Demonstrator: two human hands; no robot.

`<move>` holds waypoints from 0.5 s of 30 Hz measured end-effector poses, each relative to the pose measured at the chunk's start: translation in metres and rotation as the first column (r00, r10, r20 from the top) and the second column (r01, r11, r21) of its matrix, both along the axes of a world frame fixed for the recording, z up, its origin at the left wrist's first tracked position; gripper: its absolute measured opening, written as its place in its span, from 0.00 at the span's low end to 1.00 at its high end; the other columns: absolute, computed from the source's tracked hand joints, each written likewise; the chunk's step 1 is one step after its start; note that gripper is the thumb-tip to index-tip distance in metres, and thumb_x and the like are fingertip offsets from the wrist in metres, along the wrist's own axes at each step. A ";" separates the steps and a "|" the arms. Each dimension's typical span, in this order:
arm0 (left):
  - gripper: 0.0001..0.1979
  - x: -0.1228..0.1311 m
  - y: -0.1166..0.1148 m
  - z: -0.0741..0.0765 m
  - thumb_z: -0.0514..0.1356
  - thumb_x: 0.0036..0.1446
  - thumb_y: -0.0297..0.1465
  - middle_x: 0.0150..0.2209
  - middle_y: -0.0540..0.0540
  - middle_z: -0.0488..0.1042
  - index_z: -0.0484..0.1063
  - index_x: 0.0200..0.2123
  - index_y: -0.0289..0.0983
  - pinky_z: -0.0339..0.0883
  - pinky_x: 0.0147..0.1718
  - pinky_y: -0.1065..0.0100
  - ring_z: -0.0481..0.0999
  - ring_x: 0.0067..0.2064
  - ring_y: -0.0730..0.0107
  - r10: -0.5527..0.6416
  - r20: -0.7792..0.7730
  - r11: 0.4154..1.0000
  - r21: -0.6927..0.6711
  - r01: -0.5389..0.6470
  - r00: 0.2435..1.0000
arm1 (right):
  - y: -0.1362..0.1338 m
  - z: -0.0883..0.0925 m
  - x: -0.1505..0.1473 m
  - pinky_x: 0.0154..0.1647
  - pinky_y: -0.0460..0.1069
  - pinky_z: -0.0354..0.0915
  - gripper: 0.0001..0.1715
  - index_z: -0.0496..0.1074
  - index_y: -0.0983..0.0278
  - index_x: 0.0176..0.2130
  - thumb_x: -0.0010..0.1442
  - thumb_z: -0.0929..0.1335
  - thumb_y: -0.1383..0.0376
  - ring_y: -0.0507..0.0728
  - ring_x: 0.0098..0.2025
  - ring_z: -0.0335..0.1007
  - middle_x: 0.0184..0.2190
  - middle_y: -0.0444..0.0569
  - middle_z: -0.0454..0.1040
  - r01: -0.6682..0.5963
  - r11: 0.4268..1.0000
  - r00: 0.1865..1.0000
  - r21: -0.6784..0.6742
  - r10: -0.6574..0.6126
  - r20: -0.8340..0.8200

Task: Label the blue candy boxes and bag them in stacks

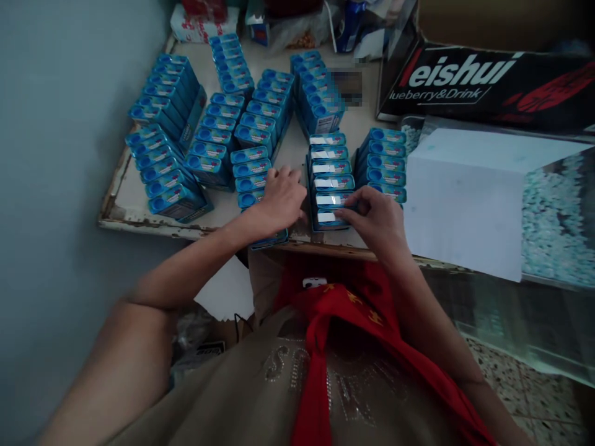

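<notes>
Several small blue packs stand upright in rows, packed in shallow blue trays. In the middle row of packs point(331, 168), a white strip lies across each top. My right hand point(377, 220) is at this row's front end, thumb and forefinger pinched at the right edge of the front packs. Whatever is between those fingertips is too small to make out. My left hand point(284, 197) rests over the neighbouring row of blue packs point(251, 168), hiding some of them. Its fingers are bent and its thumb stands apart, with nothing visible in them.
More rows of blue packs point(174, 93) fill the left and back of the worn table point(153, 226). One row point(381, 155) stands right of my right hand. A black carton point(465, 83) is at the back right, with a white sheet point(465, 204) before it. Plastic bags point(302, 34) lie behind.
</notes>
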State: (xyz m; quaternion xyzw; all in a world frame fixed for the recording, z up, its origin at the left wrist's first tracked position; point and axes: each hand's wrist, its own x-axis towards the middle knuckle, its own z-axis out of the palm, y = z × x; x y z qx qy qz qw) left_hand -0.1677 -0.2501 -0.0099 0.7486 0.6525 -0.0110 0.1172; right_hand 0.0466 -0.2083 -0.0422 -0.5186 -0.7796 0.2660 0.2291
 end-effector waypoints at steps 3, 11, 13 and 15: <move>0.09 0.024 -0.031 0.016 0.64 0.64 0.26 0.53 0.32 0.77 0.82 0.44 0.32 0.61 0.55 0.49 0.69 0.60 0.41 -0.068 -0.102 0.994 0.079 0.076 0.992 | 0.005 0.002 0.008 0.30 0.51 0.53 0.09 0.77 0.58 0.38 0.56 0.74 0.59 0.54 0.25 0.59 0.20 0.39 0.64 -0.061 0.994 0.995 -0.090 0.053 -0.083; 0.19 0.013 -0.099 -0.012 0.57 0.59 0.15 0.44 0.37 0.83 0.85 0.41 0.37 0.59 0.69 0.40 0.74 0.62 0.45 -0.160 -0.158 0.978 0.110 0.178 0.975 | 0.009 0.003 0.017 0.37 0.54 0.65 0.11 0.78 0.58 0.39 0.61 0.74 0.54 0.57 0.32 0.69 0.28 0.44 0.74 -0.075 0.995 0.970 0.061 0.087 -0.227; 0.19 -0.003 -0.106 -0.011 0.57 0.58 0.14 0.43 0.37 0.83 0.85 0.40 0.36 0.59 0.70 0.40 0.75 0.62 0.46 -0.139 -0.240 0.982 0.093 0.165 0.961 | 0.010 -0.001 0.020 0.43 0.57 0.68 0.12 0.78 0.58 0.37 0.63 0.73 0.53 0.60 0.37 0.72 0.32 0.47 0.77 -0.086 0.971 0.972 0.223 0.131 -0.195; 0.19 -0.005 -0.112 -0.006 0.56 0.57 0.14 0.41 0.37 0.83 0.85 0.38 0.36 0.55 0.72 0.35 0.76 0.62 0.45 -0.039 -0.265 0.986 0.145 0.079 0.964 | 0.014 -0.005 0.024 0.48 0.60 0.70 0.15 0.78 0.59 0.37 0.66 0.71 0.51 0.63 0.42 0.74 0.36 0.51 0.78 -0.071 0.932 0.971 0.356 0.146 -0.189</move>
